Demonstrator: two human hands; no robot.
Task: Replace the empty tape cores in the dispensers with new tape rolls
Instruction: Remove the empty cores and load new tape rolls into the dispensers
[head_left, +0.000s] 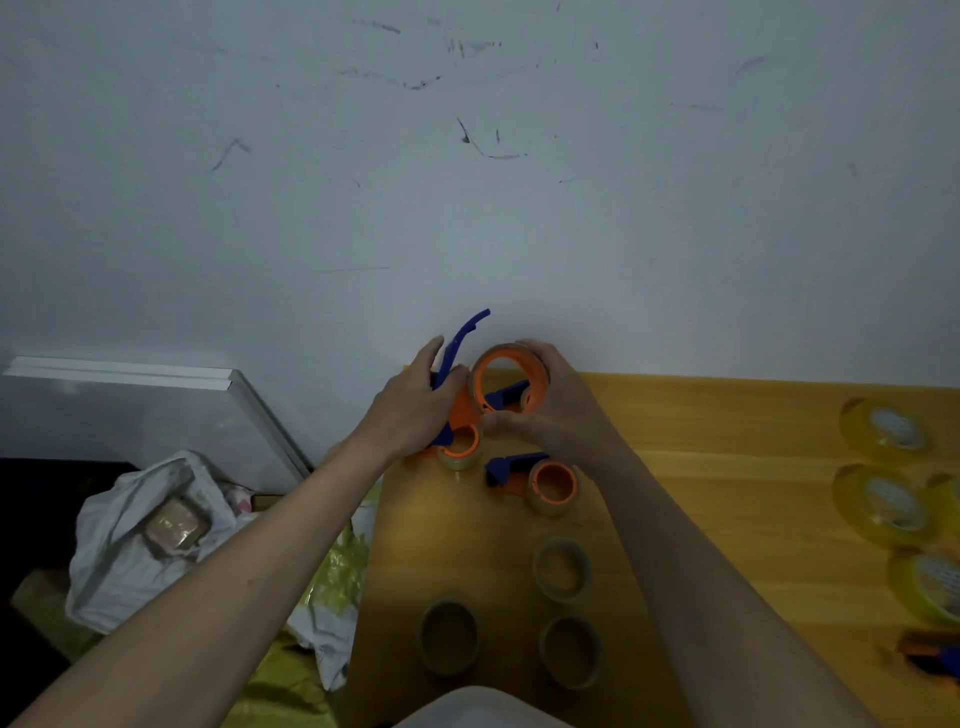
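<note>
Where the frame began at its lower edge, three empty brown tape cores (561, 569) stood on the yellow wooden table (727, 493), one above and two below, all in the lower middle. At the lower right edge lay part of another orange and blue dispenser (930, 656), and above it along the right side lay several yellow tape rolls (883, 501). To the left of the table, in the lower left of the frame, sat a crumpled white plastic bag (140, 535) with a wrapped block showing in its mouth.

Further up, in the middle of the frame, a blue and orange dispenser (535, 480) rested on the table with a clear roll on its orange hub. Just to its upper left stood a second loaded dispenser (460, 446), partly hidden under the hands.

Above these, both arms reached toward the far edge of the table. The left hand (415, 410) had its grip closed round the blue handle of a third dispenser (457, 358), whose blue arm stuck up against the wall. The right hand (550, 402) had its grip curled round a new tape roll (511, 379) set on that dispenser's orange hub, fingers over the top and thumb beneath.

Behind everything rose a pale wall (467, 182) marked with dark scuffs, and a white board (156, 400) leaned against it at the left.
</note>
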